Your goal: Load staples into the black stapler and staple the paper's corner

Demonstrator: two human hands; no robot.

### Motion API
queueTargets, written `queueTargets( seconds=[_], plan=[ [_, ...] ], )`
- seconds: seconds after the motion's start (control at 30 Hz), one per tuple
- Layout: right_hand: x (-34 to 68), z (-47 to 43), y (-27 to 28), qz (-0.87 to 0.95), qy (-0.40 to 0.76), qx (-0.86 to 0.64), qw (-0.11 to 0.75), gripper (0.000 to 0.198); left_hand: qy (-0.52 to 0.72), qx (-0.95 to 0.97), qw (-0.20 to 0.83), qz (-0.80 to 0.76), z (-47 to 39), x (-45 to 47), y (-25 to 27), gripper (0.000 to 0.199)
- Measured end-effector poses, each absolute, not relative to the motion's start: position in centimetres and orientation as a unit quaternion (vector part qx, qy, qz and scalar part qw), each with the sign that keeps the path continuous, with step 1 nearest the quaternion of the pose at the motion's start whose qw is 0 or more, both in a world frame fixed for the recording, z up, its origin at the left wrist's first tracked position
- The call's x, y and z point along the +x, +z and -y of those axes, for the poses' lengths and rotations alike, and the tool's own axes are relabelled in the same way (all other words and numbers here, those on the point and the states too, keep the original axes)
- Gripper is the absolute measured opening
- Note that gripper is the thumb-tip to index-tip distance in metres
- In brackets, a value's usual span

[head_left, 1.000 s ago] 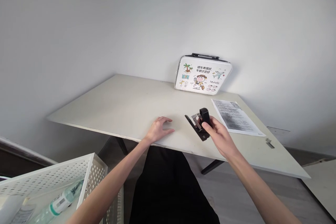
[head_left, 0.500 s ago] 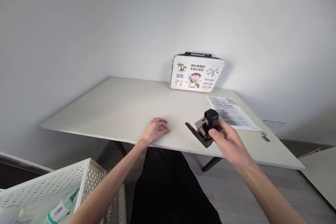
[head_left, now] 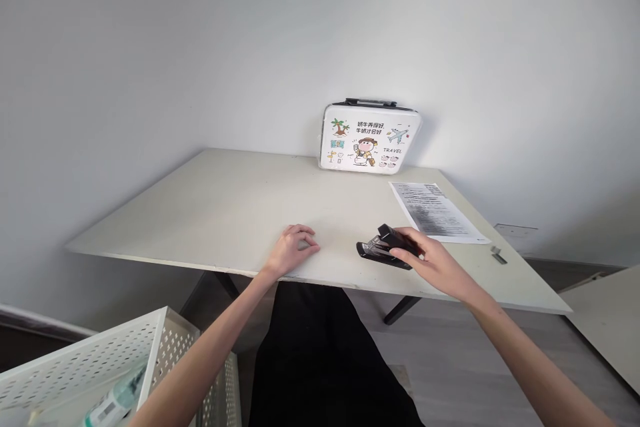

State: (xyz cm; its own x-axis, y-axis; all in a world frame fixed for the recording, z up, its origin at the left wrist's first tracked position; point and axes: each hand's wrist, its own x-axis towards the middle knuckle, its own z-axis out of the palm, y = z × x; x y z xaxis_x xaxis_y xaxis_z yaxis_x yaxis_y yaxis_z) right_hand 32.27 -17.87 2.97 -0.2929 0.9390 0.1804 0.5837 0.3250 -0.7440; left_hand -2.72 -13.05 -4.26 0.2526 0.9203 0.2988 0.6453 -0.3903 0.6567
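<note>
My right hand (head_left: 430, 257) is wrapped round a black stapler (head_left: 385, 248) over the right half of the table, near its front edge. The stapler's jaws stand apart, pointing left, and its base is close to level; whether it touches the tabletop I cannot tell. My left hand (head_left: 291, 250) rests on the table's front edge, its fingers loosely curled with a gap to the thumb and nothing in them. To the right of the stapler lie a printed sheet of paper (head_left: 435, 213) and small strips of staples (head_left: 499, 255).
A white carry case (head_left: 370, 137) with cartoon prints leans on the wall at the back of the white table (head_left: 225, 207). Below left stands a white perforated basket (head_left: 160, 347) holding a bottle (head_left: 113, 400). A wall socket (head_left: 515, 230) is beyond the right edge.
My right hand has lowered the stapler towards the table and turned it from steeply tilted to nearly level. Its jaws look closer together. My left hand stays in place; the view shifted slightly.
</note>
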Motion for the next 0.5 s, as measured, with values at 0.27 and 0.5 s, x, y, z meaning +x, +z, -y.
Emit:
queueTargets(
  seconds=[0.27, 0.5],
  plan=[
    [37.7, 16.4, -0.6, 0.785, 0.224, -0.533, 0.221, 0.044, 0.327, 0.769, 0.2, -0.512, 12.8, -2.6, -4.0, 0.019],
    [40.4, 16.8, -1.5, 0.768, 0.21, -0.562, 0.224, 0.04, 0.322, 0.786, 0.157, -0.503, 12.6, -2.5, -3.8, 0.019]
  ],
)
